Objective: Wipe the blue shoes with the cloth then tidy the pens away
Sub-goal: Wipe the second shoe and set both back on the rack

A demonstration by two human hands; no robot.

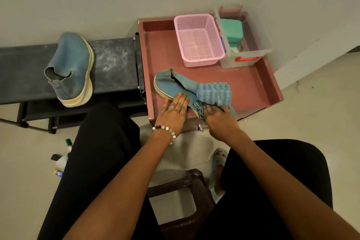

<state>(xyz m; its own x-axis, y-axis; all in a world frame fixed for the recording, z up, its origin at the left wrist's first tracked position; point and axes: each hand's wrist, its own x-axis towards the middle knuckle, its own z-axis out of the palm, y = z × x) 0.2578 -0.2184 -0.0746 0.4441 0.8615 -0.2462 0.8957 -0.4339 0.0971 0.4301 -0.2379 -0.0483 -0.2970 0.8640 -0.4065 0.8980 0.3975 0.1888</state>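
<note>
One blue shoe [176, 84] lies on its side in the pink tray [259, 85], heel to the left. My left hand [173, 112] rests on it with straight fingers, pressing its side and sole. My right hand [219, 119] grips a blue ribbed cloth [214, 93] that is draped over the shoe's toe end. The second blue shoe [73, 68] stands on the dark shoe rack [115, 64] at the left. Pens and markers [62, 160] lie on the floor by my left leg, partly hidden by it.
A pink mesh basket [199, 40] and a clear plastic box [247, 45] holding a green case stand at the back of the tray. A dark stool [187, 191] sits between my legs. A wall runs behind the rack and tray.
</note>
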